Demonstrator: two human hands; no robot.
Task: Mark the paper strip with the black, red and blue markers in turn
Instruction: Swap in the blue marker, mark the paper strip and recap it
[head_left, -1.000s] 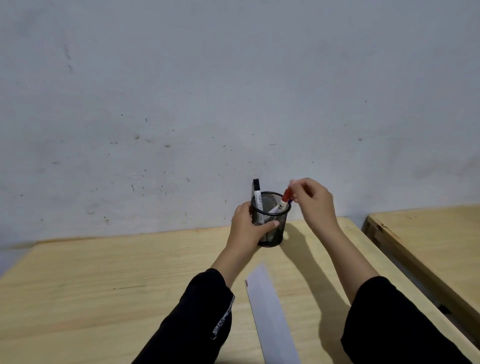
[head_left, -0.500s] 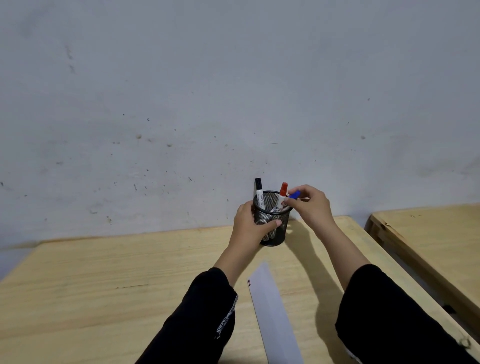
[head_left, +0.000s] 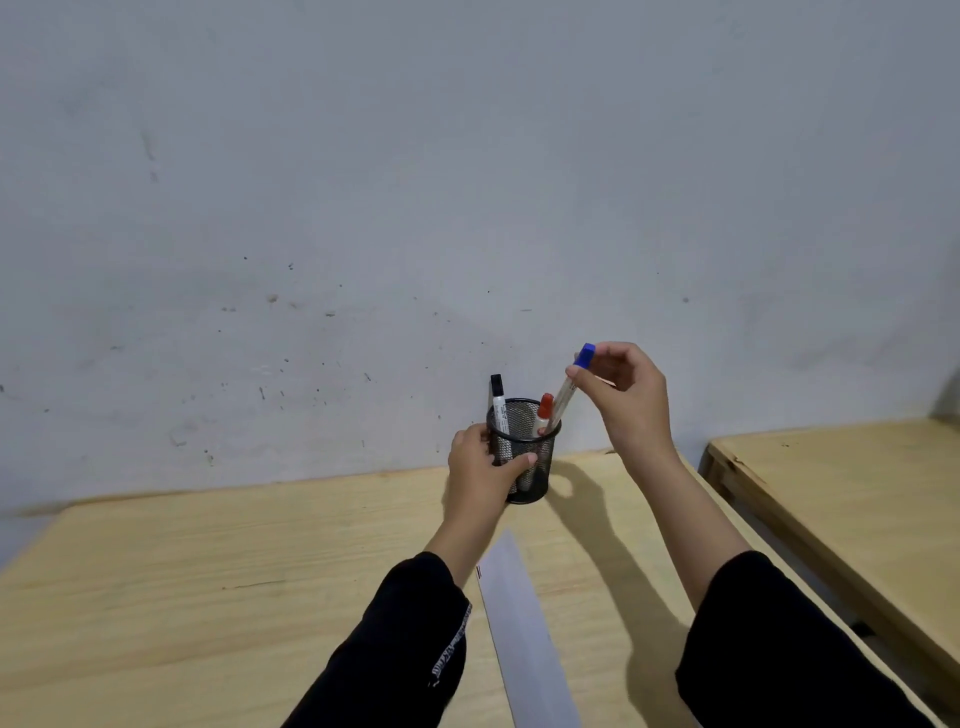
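- The person's left hand (head_left: 483, 467) is wrapped around the side of a black mesh pen cup (head_left: 537, 467), with the thumb lying across the front and the fingers curled behind it.
- The cup stands upright near the far edge of the wooden tabletop (head_left: 208, 582), close to the grey wall (head_left: 467, 182).
- The right hand (head_left: 626, 397) is raised above and to the right of the cup. Its thumb and fingertips pinch the blue marker (head_left: 565, 395) just below the blue cap.
- The blue marker is tilted, cap up and to the right. Its lower end reaches down at the cup's rim, beside the red marker (head_left: 544, 410).
- The red marker stands inside the cup with its cap above the rim. The black marker (head_left: 497, 397) stands at the cup's left side, cap up.
- The paper strip (head_left: 524, 639) lies flat on the tabletop between the two black sleeves, nearer the person than the cup. Neither hand touches it, and small marks show at its left edge near the far end.
- A second wooden table (head_left: 841, 499) stands to the right.
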